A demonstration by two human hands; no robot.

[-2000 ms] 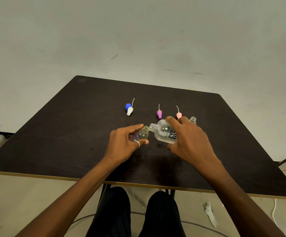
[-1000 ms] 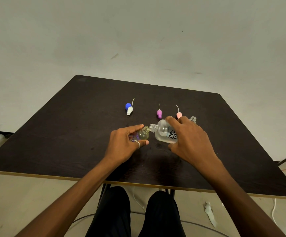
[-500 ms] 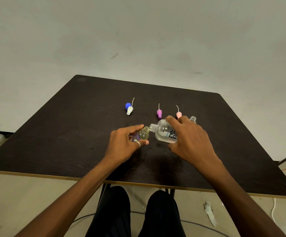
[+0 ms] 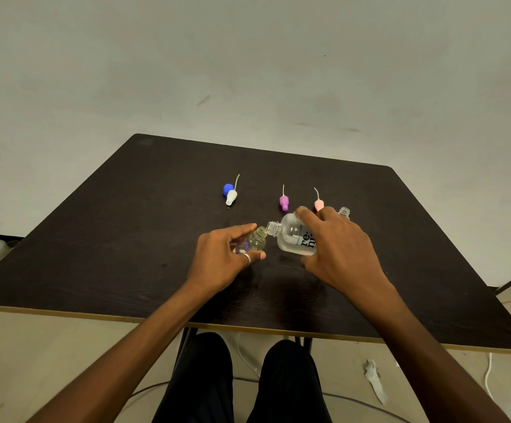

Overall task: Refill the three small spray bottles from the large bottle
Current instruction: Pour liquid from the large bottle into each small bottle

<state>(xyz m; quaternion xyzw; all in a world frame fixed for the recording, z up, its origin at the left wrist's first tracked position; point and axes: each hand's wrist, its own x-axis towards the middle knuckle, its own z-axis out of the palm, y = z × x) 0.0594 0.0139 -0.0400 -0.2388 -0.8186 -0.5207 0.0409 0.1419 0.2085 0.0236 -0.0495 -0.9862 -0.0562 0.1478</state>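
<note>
A large clear bottle with black lettering [image 4: 294, 238] was tilted to a small clear bottle [image 4: 255, 241]
It was grasped by the right hand [image 4: 339, 251], the small one by the left hand [image 4: 220, 261], mouth to mouth, over the dark brown table [image 4: 126, 239]; a blue-and-white spray top [image 4: 229, 194], a purple spray top [image 4: 283, 202] and a pink spray top [image 4: 318, 204] were laid beyond

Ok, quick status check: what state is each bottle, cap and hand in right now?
Small bottle: uncapped, yellowish liquid inside.
Large bottle: uncapped, tilted, neck at small bottle's mouth.
Second small bottle: uncapped, upright, partly hidden.
Blue-white spray cap: off, lying on table.
Purple spray cap: off, lying on table.
Pink spray cap: off, lying on table.
Left hand: grips small bottle.
Right hand: grips large bottle.
</note>
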